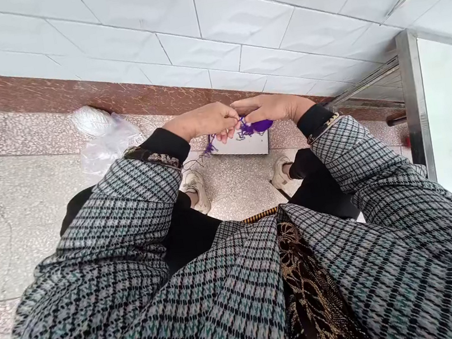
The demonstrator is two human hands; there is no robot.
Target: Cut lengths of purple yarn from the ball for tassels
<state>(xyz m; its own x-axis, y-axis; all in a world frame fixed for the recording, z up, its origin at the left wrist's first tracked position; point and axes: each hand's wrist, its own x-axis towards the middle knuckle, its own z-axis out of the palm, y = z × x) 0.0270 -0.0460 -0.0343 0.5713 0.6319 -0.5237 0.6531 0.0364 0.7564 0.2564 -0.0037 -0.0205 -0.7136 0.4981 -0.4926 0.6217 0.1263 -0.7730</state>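
My left hand [206,121] is closed in a pinch on purple yarn [246,128], its fingertips close to those of my right hand [274,107]. My right hand is curved over the purple yarn, with thumb and fingers closing on it. A solid purple bundle [262,125] shows just below the right palm; part of it is hidden. Loose purple ends [209,146] hang under the left fingers. Beneath both hands lies a flat white rectangular thing with a dark edge [243,147], between my feet.
A white ball of yarn [92,121] and a clear plastic bag [106,148] lie on the speckled floor to the left. White wall tiles [245,13] rise ahead. At right stands a metal-framed unit [415,107] with a pale panel. My shoes [197,190] rest on the floor.
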